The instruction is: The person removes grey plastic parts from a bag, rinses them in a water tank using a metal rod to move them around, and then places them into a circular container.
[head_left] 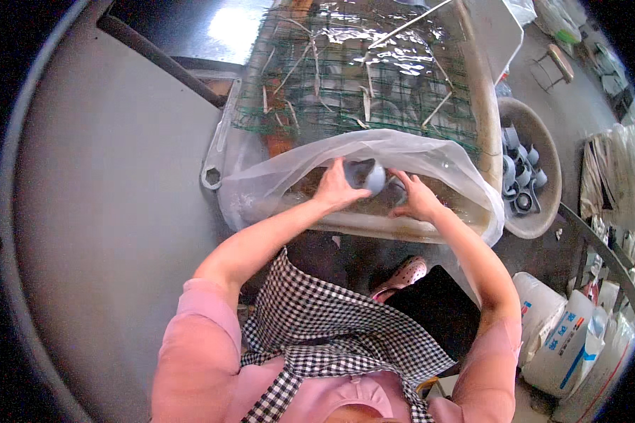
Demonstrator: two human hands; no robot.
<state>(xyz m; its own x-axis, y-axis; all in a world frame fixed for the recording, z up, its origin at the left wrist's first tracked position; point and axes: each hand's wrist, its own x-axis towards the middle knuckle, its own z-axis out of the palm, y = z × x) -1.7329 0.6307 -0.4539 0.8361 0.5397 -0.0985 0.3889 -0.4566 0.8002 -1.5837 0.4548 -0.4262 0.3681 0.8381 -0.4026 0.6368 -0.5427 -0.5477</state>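
Over the near end of a water-filled tub (482, 77), both my hands are low near the water. My left hand (340, 187) is curled round a rounded grey plastic part (375, 180), with the thumb under its near side. Close by, my right hand (419, 200) has its thumb and fingers curved about another grey piece (398, 190), which is partly hidden. Clear plastic sheeting (261, 192) drapes over the tub's near rim around my wrists. Green netting (339, 116) with white ties spreads across the water just beyond.
A round basin (552, 169) holding several grey plastic parts stands right of the tub. To the left is a large grey panel (113, 211), with a metal wrench-shaped bar (214, 155) along the tub. White sacks (568, 335) sit at lower right. A small stool (560, 62) stands farther back.
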